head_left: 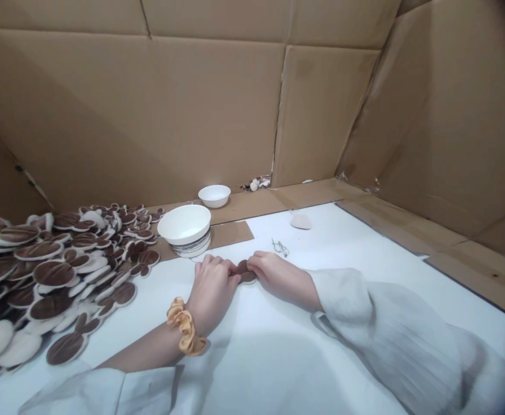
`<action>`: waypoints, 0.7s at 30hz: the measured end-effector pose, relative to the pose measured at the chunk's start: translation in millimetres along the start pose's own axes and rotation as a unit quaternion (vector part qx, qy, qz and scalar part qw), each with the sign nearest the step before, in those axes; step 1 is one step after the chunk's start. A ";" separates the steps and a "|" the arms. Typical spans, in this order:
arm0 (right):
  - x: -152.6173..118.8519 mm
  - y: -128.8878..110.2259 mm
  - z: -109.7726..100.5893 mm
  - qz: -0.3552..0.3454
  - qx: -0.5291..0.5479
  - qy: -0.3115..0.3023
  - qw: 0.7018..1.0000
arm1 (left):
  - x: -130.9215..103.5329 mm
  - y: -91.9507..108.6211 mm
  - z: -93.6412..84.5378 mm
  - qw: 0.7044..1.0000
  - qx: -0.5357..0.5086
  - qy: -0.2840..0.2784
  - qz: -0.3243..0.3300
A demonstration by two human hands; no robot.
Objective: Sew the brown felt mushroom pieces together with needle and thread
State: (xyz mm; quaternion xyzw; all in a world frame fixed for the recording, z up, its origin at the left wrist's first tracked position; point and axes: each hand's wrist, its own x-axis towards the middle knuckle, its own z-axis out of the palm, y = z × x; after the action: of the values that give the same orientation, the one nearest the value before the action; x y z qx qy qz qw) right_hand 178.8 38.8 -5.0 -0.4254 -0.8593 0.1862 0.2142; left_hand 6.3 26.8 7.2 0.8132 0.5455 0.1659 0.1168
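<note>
The left hand (pixel 212 282) and right hand (pixel 278 276) hold a lobed, pale-edged, brown plush piece (pixel 247 276) between pinched fingers (pixel 234 279).

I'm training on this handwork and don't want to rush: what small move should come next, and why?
I'd probably ease the right hand back slightly while the left hand steadies the brown piece. Both hands pinch it at opposite sides, and their fingers cover much of it, so its full outline can't be checked from here.
</note>
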 end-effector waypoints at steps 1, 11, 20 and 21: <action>0.6 0.6 0.2 -0.001 -0.004 0.000 1.000 | 0.6 -0.5 -0.5 1.000 0.002 0.002 0.009; 2.6 3.5 0.1 0.011 -0.009 0.007 1.000 | 4.2 -4.6 1.5 0.997 0.037 0.005 0.070; -0.1 2.6 4.5 0.029 -0.006 0.039 0.999 | 12.8 -4.3 3.3 0.981 0.129 0.002 0.147; -0.2 3.0 4.3 0.039 0.007 0.049 0.998 | 13.5 -5.0 3.1 0.979 0.133 0.002 0.153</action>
State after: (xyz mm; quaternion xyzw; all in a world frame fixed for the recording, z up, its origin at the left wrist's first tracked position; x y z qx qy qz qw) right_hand 178.6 39.8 -10.1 -0.4654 -0.8294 0.1796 0.2514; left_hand 7.9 41.2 4.4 0.8948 0.4322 0.1100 -0.0201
